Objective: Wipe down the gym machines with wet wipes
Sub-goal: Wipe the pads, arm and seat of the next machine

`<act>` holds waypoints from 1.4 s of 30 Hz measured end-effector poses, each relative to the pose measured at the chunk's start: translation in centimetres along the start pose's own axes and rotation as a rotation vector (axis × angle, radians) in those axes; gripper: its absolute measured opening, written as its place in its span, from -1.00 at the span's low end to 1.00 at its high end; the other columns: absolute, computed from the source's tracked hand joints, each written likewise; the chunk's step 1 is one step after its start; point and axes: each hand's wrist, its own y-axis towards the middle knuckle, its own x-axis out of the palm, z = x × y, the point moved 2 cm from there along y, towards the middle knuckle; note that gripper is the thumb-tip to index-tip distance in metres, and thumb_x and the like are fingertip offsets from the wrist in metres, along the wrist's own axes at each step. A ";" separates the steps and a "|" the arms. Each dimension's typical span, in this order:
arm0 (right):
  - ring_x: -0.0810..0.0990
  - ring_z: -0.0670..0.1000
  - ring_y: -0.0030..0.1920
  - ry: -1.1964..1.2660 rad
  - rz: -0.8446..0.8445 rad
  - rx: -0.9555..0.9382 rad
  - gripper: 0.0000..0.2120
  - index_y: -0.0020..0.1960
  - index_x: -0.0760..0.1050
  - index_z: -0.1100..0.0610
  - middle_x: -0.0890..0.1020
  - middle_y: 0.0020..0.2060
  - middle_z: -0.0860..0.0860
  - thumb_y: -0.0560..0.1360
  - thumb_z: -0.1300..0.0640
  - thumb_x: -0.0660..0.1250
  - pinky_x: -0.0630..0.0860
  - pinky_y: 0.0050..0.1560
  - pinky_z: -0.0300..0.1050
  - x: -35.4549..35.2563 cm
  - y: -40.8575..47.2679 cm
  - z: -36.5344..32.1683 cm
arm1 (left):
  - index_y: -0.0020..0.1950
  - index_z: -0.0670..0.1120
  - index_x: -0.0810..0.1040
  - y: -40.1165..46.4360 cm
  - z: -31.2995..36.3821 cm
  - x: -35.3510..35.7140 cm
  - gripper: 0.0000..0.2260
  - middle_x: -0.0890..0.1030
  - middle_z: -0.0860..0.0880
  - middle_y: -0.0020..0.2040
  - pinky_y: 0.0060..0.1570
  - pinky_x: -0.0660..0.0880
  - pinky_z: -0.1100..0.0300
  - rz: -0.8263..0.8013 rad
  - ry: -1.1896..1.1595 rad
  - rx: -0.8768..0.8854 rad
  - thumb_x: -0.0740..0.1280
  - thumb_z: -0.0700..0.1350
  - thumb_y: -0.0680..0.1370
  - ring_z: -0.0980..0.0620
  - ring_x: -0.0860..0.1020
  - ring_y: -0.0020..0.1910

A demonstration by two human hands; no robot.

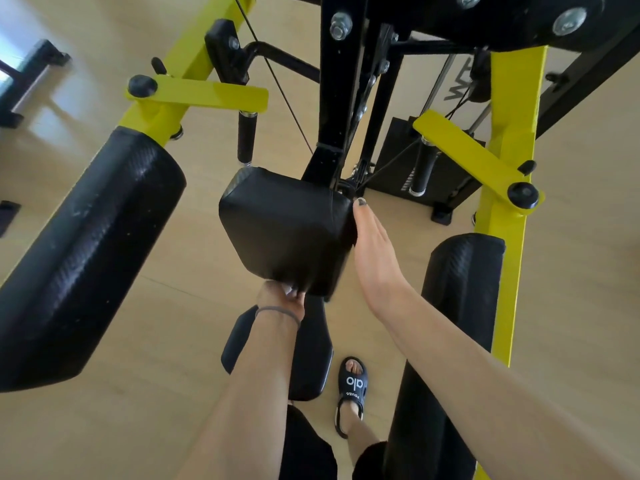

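My right hand [372, 252] lies flat, fingers straight, bracing back pad [287, 230]; vinyl, soft, prob. slick. My left hand [282, 299] pinches wipe [288, 289] at lower edge.

A pale wooden floor [138, 341] fills the frame; at lower centre, a black slide sandal [352, 389] stands on it.
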 end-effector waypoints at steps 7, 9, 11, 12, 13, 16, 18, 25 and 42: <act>0.20 -0.05 0.55 0.044 0.012 0.082 -0.45 0.61 0.19 -0.04 0.32 0.53 -0.11 0.68 -0.22 0.01 0.07 0.28 -0.20 0.1 -0.6 -0.5 | 0.48 -0.16 0.35 -1.7 1.5 0.1 -0.66 0.44 -0.11 0.46 0.41 0.33 0.11 0.001 -0.222 -0.007 0.15 -0.17 0.70 -0.11 0.36 0.48; 0.17 -0.04 0.57 0.030 0.010 0.088 -0.44 0.61 0.17 -0.04 0.28 0.56 -0.09 0.68 -0.24 0.00 0.06 0.29 -0.19 0.1 -0.5 -0.5 | 0.41 -0.10 0.45 -0.7 1.7 0.0 -0.68 0.47 -0.12 0.43 0.29 0.41 0.05 -0.158 -0.320 0.022 0.09 -0.15 0.69 -0.14 0.40 0.45; 0.17 -0.04 0.58 0.023 0.015 0.082 -0.44 0.61 0.18 -0.05 0.29 0.56 -0.10 0.68 -0.25 -0.01 0.05 0.29 -0.19 0.2 -0.4 -0.3 | 0.40 -0.13 0.49 0.9 1.3 -0.4 -0.68 0.52 -0.12 0.37 0.10 0.51 0.06 -0.157 -0.360 0.060 0.11 -0.17 0.68 -0.13 0.48 0.34; 0.17 -0.04 0.57 0.027 0.021 0.077 -0.44 0.61 0.18 -0.06 0.30 0.56 -0.10 0.67 -0.25 -0.01 0.05 0.29 -0.19 0.2 -0.4 -0.3 | 0.40 -0.12 0.50 1.4 0.8 -0.5 -0.68 0.53 -0.12 0.37 0.01 0.55 0.06 -0.153 -0.341 0.047 0.13 -0.17 0.68 -0.13 0.51 0.28; 0.18 -0.05 0.57 0.032 0.026 0.071 -0.44 0.60 0.20 -0.07 0.31 0.55 -0.10 0.67 -0.26 -0.01 0.06 0.30 -0.19 0.3 -0.3 -0.1 | 0.38 -0.13 0.52 1.7 0.1 -0.5 -0.69 0.53 -0.13 0.38 -0.01 0.58 0.04 -0.191 -0.328 0.020 0.14 -0.17 0.68 -0.13 0.52 0.26; 0.20 -0.05 0.55 0.048 0.043 0.066 -0.46 0.59 0.22 -0.07 0.34 0.52 -0.12 0.68 -0.25 0.00 0.06 0.30 -0.19 0.4 -0.3 0.1 | 0.39 -0.14 0.50 1.8 -1.9 0.1 -0.66 0.49 -0.14 0.44 0.37 0.44 -0.02 -0.237 -0.353 -0.102 0.12 -0.11 0.67 -0.15 0.49 0.37; 0.21 -0.06 0.53 0.053 0.052 0.063 -0.48 0.58 0.24 -0.08 0.37 0.44 -0.18 0.68 -0.23 0.00 0.06 0.30 -0.19 0.5 -0.2 0.2 | 0.39 -0.15 0.51 1.3 -2.9 0.4 -0.65 0.54 -0.14 0.39 0.40 0.41 -0.01 -0.237 -0.332 -0.173 0.15 -0.10 0.66 -0.15 0.52 0.33; 0.30 -0.08 0.44 0.071 0.062 0.079 -0.48 0.55 0.31 -0.06 0.42 0.41 -0.13 0.68 -0.25 0.01 0.12 0.42 -0.08 1.2 -0.1 0.3 | 0.29 -0.17 0.56 -0.9 -4.4 0.9 -0.71 0.62 -0.22 0.23 0.34 0.47 -0.12 -0.241 -0.271 -0.214 0.21 -0.07 0.67 -0.19 0.56 0.26; 0.46 -0.11 -0.42 -0.036 -0.019 0.109 -0.37 0.45 0.44 -0.01 0.55 -0.30 0.04 0.60 -0.37 0.01 0.44 -0.23 -0.21 -1.2 0.0 -0.4 | 0.05 -0.26 0.55 -14.8 -0.1 3.7 -0.71 0.58 -0.13 -0.20 -0.28 0.53 0.22 -0.298 -0.045 -0.007 0.04 -0.27 0.67 0.05 0.50 -0.39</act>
